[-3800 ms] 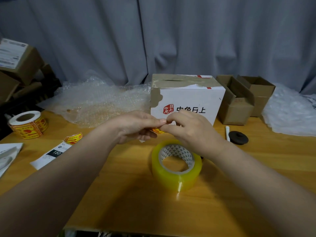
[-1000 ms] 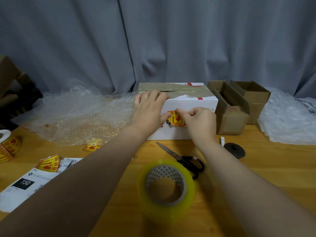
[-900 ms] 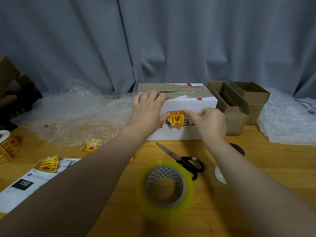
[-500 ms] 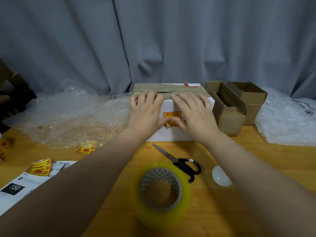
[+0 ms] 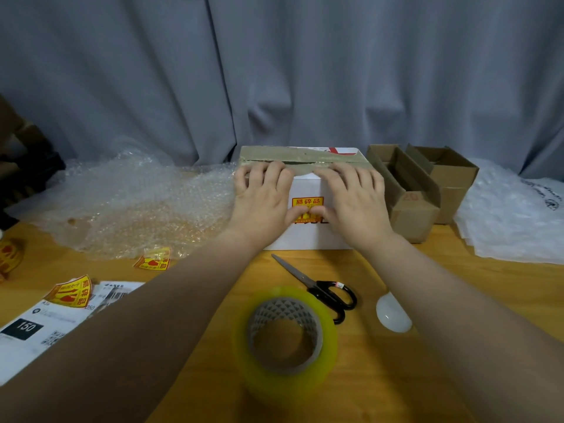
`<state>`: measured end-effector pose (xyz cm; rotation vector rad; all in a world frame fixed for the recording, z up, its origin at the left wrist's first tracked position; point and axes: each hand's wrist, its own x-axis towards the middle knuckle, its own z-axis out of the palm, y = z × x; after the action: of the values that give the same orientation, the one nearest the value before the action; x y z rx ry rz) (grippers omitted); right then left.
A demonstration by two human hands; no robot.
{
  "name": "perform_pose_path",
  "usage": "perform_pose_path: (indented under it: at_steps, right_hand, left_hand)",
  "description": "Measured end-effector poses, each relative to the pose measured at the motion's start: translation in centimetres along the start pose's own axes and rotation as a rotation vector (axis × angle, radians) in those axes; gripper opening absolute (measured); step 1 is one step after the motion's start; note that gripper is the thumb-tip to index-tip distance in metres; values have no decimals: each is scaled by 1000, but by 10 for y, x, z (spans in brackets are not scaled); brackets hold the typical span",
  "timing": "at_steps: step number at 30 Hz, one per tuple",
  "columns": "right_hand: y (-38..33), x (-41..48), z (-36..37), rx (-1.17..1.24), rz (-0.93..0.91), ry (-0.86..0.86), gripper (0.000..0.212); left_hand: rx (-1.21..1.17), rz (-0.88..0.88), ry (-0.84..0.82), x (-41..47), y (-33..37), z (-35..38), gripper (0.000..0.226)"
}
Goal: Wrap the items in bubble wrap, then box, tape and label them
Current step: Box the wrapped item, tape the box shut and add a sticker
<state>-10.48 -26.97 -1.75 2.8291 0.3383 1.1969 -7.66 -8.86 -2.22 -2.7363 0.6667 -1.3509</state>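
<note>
A white box (image 5: 306, 236), its top sealed with brown tape, stands at the back middle of the wooden table. On its front face sits a yellow and red fragile label (image 5: 307, 202). My left hand (image 5: 262, 203) and my right hand (image 5: 354, 203) lie flat against the box front, fingers straight and reaching the top edge. Both thumbs press on the lower part of the label. A roll of clear yellowish tape (image 5: 285, 340) stands in front of me, and black scissors (image 5: 320, 288) lie between it and the box.
Bubble wrap (image 5: 128, 203) spreads left of the box. Open brown cartons (image 5: 421, 190) stand to its right, with white sheets (image 5: 515, 218) beyond. Loose fragile stickers (image 5: 73, 291), a printed sheet (image 5: 27, 331) and a sticker roll (image 5: 9, 254) lie at the left. A white round backing piece (image 5: 393, 312) lies near the scissors.
The label went from being held between my fingers to sitting on the box front. My right hand flattened beside the left; both thumbs now press the label.
</note>
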Motion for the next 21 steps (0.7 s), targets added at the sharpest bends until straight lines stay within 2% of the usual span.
perform_pose_path:
  at_steps: [2,4,7,9,12,13,18,21]
  right_hand:
    - [-4,2,-2,-53,6,-34,71]
    - [-10,3,-6,-118,14,-101,89]
    - [-19,0,-9,-186,62,-159,104]
    - [-27,2,-14,-212,94,-191,94]
    - [-37,9,-27,-133,133,-176,48]
    - [-40,11,-30,-71,155,-186,41]
    - [-76,9,-58,280,126,-150,48]
    - [-109,-1,-70,542,55,-292,39]
  left_hand:
    - [81,32,-66,0,0,-3,80]
    - [163,50,-161,-1,1,-7,94]
    - [238,58,-246,-1,4,-16,97]
    - [217,86,-276,1,1,-24,86]
    - [50,146,-277,9,-11,-37,54]
    - [-7,153,-294,12,-15,-45,50]
    - [-266,103,-397,-2,-55,-102,55]
    - [-390,71,-640,-31,-95,-130,47]
